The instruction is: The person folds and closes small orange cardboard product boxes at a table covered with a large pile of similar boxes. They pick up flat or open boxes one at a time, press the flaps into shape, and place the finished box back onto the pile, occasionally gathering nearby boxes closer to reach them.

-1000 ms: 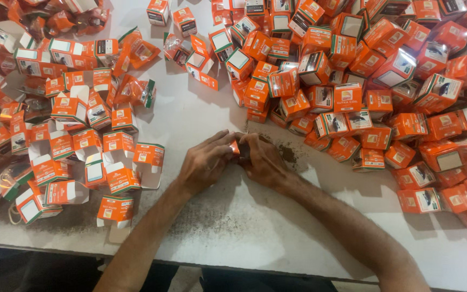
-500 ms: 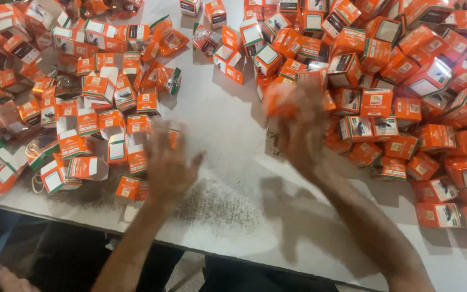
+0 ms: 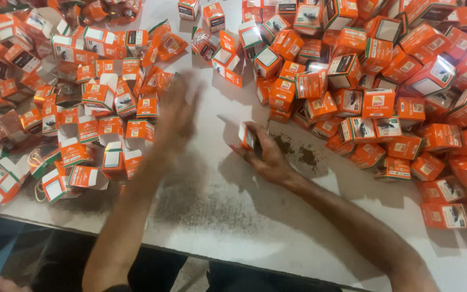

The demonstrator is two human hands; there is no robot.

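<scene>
My right hand rests near the middle of the white table and grips a small orange and white carton with its flap open. My left hand is blurred, raised over the table beside the left heap of orange cartons, fingers spread and nothing visible in it. A big pile of the same orange cartons lies to the right of my right hand.
Dark crumbs are scattered on the table just right of my right hand. The table's front edge runs along the bottom, with a dark floor below. More cartons lie at the back centre.
My right hand has come back from the right pile to the table middle with a carton. My left hand has swung up and right from the left heap's edge.
</scene>
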